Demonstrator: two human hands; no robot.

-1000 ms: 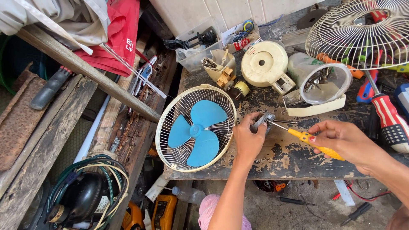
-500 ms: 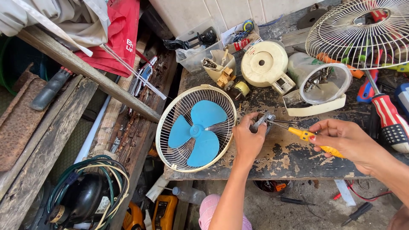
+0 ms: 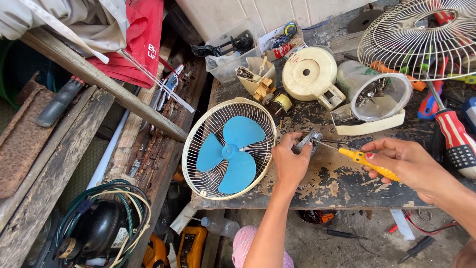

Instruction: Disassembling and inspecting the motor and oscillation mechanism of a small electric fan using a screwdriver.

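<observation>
- Left hand [image 3: 290, 161] pinched a small grey metal part [image 3: 306, 140] above the workbench [image 3: 327, 186], beside the fan guard [image 3: 225, 149].
- Right hand [image 3: 406, 161] gripped a yellow screwdriver [image 3: 364, 160], tip at the part.
- Risk judged: tip might slip off toward the left fingers, the part being steadied only by a pinch.

Left hand [image 3: 290, 164] is gripping a small dull grey metal part [image 3: 306, 141]. Right hand [image 3: 404, 161] is holding a screwdriver with a glossy yellow plastic handle [image 3: 369, 164] and bare steel shaft. Dark wooden bench top [image 3: 337, 183] is looking rough, its coating flaking. The cream wire fan guard [image 3: 191, 149] is enclosing smooth, matt blue plastic fan blades [image 3: 233, 154].
</observation>
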